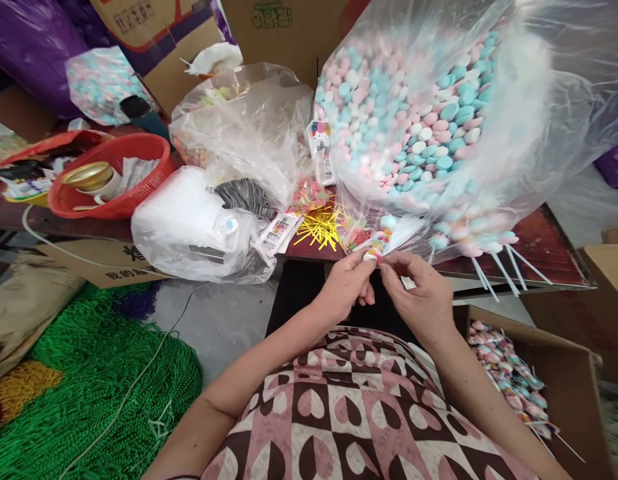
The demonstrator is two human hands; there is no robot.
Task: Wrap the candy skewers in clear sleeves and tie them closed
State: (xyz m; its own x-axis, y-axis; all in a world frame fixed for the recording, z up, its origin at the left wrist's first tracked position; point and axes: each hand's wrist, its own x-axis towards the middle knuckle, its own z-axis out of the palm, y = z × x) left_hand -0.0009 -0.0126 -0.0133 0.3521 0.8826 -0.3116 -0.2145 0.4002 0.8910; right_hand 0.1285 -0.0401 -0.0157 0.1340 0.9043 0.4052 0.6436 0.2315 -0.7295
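At the table's front edge, my left hand is closed around the lower end of a candy skewer, stacked with pale blue, white and coloured sweets. My right hand pinches at the same lower end, fingertips touching my left hand's fingers. Whether a wrapper or tie lies between the fingers is too small to tell. Just behind are gold twist ties, white sticks and printed cards. Candy skewers lie to the right, their sticks jutting over the edge.
A large clear bag of pastel candies fills the back right. Left stand a bag of gummies, a white plastic bag and a red basket. Below right, a carton contains wrapped candy skewers. Green cord covers the floor's left.
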